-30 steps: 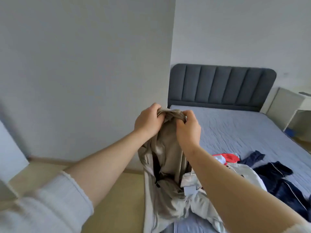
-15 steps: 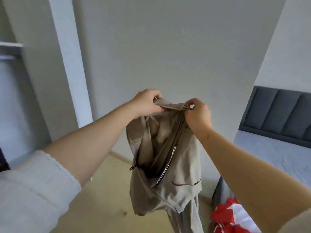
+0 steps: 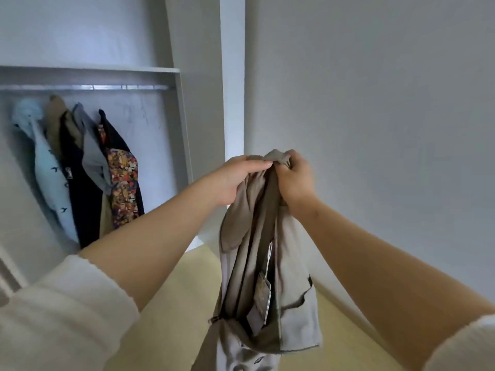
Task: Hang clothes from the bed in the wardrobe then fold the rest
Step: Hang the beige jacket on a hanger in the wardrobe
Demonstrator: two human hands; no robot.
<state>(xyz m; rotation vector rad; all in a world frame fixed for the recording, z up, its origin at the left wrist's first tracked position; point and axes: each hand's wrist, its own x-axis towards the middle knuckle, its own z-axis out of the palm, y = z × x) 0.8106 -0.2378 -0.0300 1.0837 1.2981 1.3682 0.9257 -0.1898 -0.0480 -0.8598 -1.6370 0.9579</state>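
Both hands hold a beige jacket [image 3: 267, 263] up in the air in front of a plain wall [image 3: 375, 103], just right of the open wardrobe [image 3: 206, 129]. The left hand [image 3: 241, 178] pinches the top of the cloth, with its fingers laid along the upper edge. The right hand [image 3: 294, 178] is clenched round the bunched top of the jacket, touching the left hand's fingertips. The jacket hangs straight down from this grip over the pale floor [image 3: 174, 303], and its lower end runs out of the bottom of the picture. It hangs open, showing a dark zip, a pocket flap on its right side and a paper tag [image 3: 263, 290] inside. A white sleeve [image 3: 53, 325] is pushed up on the left forearm.

Inside the wardrobe, a metal rail [image 3: 88, 87] runs under a shelf [image 3: 107, 69]. Several clothes hang close together from the left part of the rail: a light blue shirt [image 3: 45, 170], a tan piece [image 3: 55, 116], a dark garment [image 3: 83, 199], a grey one [image 3: 93, 156] and a flowered one [image 3: 123, 183]. The right part of the rail carries nothing.
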